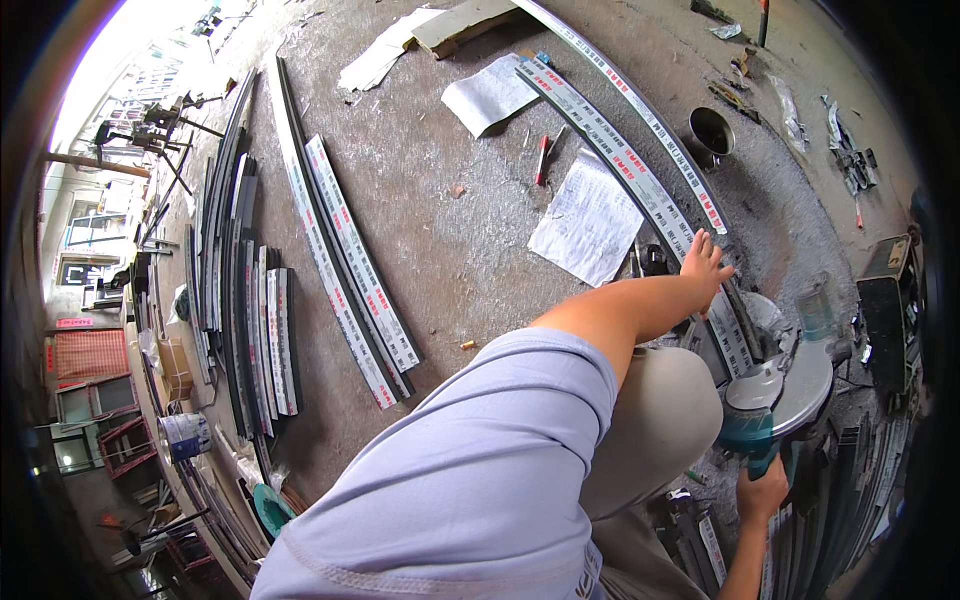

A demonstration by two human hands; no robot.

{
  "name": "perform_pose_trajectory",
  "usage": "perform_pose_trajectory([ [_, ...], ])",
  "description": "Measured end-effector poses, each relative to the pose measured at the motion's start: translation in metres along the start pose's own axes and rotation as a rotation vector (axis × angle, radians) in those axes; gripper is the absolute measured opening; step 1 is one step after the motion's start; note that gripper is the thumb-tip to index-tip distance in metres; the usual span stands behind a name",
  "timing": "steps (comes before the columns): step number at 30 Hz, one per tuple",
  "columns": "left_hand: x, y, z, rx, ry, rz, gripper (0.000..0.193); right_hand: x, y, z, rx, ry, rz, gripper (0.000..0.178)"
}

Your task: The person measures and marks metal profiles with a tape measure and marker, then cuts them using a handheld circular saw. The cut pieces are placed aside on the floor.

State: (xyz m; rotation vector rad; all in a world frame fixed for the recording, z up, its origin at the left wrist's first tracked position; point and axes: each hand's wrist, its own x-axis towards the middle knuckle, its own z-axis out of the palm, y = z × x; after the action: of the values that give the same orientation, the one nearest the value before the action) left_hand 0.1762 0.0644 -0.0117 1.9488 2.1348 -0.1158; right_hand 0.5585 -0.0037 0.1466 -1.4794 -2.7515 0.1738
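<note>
Currently right hand (763,492) grips one saw (748,430), left hand (706,268) touches one strip (630,163)

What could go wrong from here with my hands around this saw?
The bare left grip could slip along the long strip toward the saw, which the right grip holds by its handle. The strip's far end might swing if held loosely. The paper sheet beside the strip might get dragged along.

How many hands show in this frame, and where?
2. The left hand is at the long strips; the right hand is wrapped around the handle of the teal saw. No other hands are visible.
</note>
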Motion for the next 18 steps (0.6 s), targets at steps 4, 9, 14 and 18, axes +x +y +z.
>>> perform_pose_trajectory([
  [4, 0.004, 0.004, 0.002, 0.014, 0.005, -0.029, 0.114, -0.002, -0.006, 0.001, 0.002, 0.003, 0.009, 0.044],
  [9, 0.007, 0.007, 0.009, -0.023, 0.052, -0.042, 0.117, -0.007, -0.012, 0.011, 0.007, 0.017, 0.034, 0.038],
  [14, 0.009, 0.006, 0.014, -0.057, 0.064, -0.038, 0.120, -0.013, -0.013, 0.025, -0.022, 0.014, 0.056, 0.033],
  [18, 0.009, 0.005, 0.014, -0.055, 0.058, -0.034, 0.121, -0.020, -0.015, 0.044, -0.024, 0.044, 0.039, 0.032],
])
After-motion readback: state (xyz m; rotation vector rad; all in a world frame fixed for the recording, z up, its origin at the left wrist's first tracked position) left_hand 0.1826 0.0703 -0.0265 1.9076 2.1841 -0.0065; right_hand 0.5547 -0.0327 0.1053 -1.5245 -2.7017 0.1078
